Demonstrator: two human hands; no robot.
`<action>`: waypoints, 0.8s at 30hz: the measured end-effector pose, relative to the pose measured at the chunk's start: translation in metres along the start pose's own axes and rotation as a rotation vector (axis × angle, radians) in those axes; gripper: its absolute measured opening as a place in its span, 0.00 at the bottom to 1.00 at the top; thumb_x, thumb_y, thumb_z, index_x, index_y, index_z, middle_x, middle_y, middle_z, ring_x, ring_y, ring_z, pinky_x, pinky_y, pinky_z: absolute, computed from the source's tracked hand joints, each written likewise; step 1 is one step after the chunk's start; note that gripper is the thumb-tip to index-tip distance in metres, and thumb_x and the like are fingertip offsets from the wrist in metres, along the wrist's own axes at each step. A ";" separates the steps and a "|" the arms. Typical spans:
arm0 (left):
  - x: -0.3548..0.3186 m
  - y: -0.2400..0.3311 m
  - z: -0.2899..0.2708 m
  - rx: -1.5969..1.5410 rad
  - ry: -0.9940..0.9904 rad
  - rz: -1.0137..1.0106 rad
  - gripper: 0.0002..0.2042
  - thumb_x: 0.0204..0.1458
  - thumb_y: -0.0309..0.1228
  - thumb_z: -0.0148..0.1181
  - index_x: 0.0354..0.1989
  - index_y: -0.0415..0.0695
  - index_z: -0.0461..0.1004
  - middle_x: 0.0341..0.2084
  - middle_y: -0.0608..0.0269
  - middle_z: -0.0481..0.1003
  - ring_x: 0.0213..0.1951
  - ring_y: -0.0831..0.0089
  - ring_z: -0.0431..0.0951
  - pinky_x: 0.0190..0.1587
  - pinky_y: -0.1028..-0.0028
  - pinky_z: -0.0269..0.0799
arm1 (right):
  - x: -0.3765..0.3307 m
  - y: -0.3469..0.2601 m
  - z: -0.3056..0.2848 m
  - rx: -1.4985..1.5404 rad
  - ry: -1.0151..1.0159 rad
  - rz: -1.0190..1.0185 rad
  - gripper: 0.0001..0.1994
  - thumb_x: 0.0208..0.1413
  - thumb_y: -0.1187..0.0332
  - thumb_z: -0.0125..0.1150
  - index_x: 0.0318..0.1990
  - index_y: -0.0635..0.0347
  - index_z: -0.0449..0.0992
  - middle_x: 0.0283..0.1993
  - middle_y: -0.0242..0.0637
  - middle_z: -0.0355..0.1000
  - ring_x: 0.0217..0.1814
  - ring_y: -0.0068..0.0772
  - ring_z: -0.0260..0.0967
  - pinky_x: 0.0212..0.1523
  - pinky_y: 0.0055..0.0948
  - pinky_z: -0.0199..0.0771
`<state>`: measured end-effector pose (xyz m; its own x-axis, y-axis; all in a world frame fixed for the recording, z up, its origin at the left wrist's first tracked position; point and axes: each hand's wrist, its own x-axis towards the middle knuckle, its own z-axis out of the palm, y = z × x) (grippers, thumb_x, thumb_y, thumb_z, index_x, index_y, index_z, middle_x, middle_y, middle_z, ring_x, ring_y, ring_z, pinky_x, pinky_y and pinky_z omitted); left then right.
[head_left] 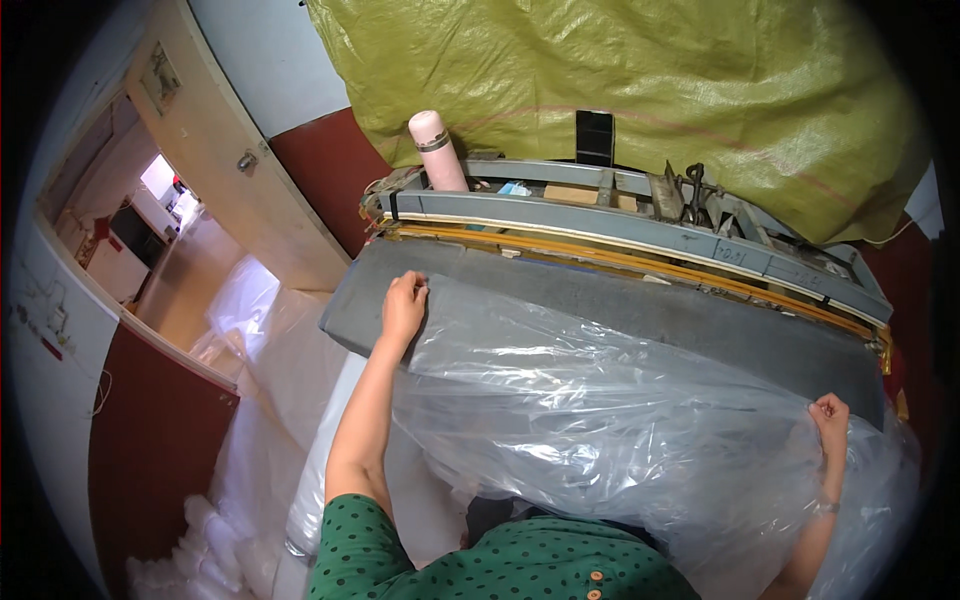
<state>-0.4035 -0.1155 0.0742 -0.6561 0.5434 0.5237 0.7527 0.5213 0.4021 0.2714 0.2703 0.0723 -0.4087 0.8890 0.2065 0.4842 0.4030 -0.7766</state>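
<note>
A wide sheet of clear plastic film (560, 400) stretches between my two hands and drapes down toward my body. My left hand (404, 305) pinches its far left corner, just over the grey padded work surface (470, 262). At the right, my right hand (829, 415) is closed on the film's other edge, close to the right end of that surface. The film lies wrinkled over the near part of the grey surface and hides its front edge.
Behind the grey surface runs a metal frame (600, 215) with an orange strip (560, 250). A pink bottle (438, 152) and black-handled scissors (694, 195) sit there. A yellow-green tarp (620, 70) hangs behind. Loose film (270, 340) lies left, by an open door (235, 150).
</note>
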 end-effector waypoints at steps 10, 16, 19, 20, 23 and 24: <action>0.033 -0.001 0.022 0.108 0.013 -0.020 0.07 0.48 0.28 0.54 0.33 0.38 0.67 0.29 0.51 0.73 0.35 0.53 0.72 0.37 0.60 0.67 | 0.026 0.029 -0.014 -0.120 0.151 0.020 0.07 0.50 0.71 0.55 0.23 0.60 0.68 0.20 0.21 0.58 0.24 0.14 0.53 0.25 0.18 0.53; 0.050 0.005 0.056 -0.434 0.450 -0.270 0.08 0.54 0.29 0.45 0.29 0.37 0.65 0.23 0.50 0.69 0.27 0.59 0.68 0.34 0.65 0.65 | 0.085 0.027 0.020 -0.114 0.556 -0.069 0.08 0.55 0.66 0.53 0.29 0.61 0.68 0.22 0.28 0.62 0.26 0.18 0.56 0.28 0.21 0.60; 0.055 0.004 0.085 -0.250 0.389 -0.261 0.09 0.55 0.30 0.45 0.29 0.36 0.65 0.23 0.51 0.69 0.27 0.60 0.68 0.34 0.66 0.65 | 0.103 0.038 0.034 -0.111 0.531 -0.111 0.08 0.55 0.66 0.52 0.30 0.62 0.68 0.22 0.29 0.62 0.25 0.19 0.56 0.28 0.22 0.61; 0.063 0.009 0.088 -0.321 0.425 -0.235 0.10 0.55 0.31 0.45 0.28 0.36 0.64 0.23 0.50 0.69 0.27 0.60 0.69 0.34 0.65 0.65 | 0.107 0.040 0.039 -0.085 0.511 -0.046 0.08 0.55 0.66 0.52 0.30 0.62 0.68 0.22 0.29 0.62 0.25 0.20 0.57 0.28 0.23 0.61; 0.081 -0.007 0.104 -0.314 0.470 -0.244 0.10 0.54 0.31 0.46 0.27 0.36 0.64 0.22 0.51 0.70 0.26 0.60 0.68 0.33 0.66 0.65 | 0.131 0.032 0.057 0.047 0.585 -0.069 0.09 0.55 0.67 0.53 0.31 0.64 0.67 0.22 0.32 0.64 0.25 0.22 0.58 0.29 0.24 0.62; 0.085 -0.007 0.105 -0.329 0.468 -0.256 0.10 0.54 0.31 0.47 0.27 0.36 0.64 0.22 0.53 0.69 0.25 0.62 0.68 0.33 0.67 0.65 | 0.136 0.032 0.060 0.028 0.596 -0.081 0.09 0.55 0.67 0.53 0.31 0.64 0.67 0.22 0.33 0.64 0.25 0.22 0.58 0.30 0.24 0.63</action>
<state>-0.4701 -0.0034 0.0370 -0.7804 0.0437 0.6238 0.6013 0.3265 0.7293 0.1847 0.3912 0.0400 0.0648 0.8277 0.5575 0.4459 0.4758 -0.7582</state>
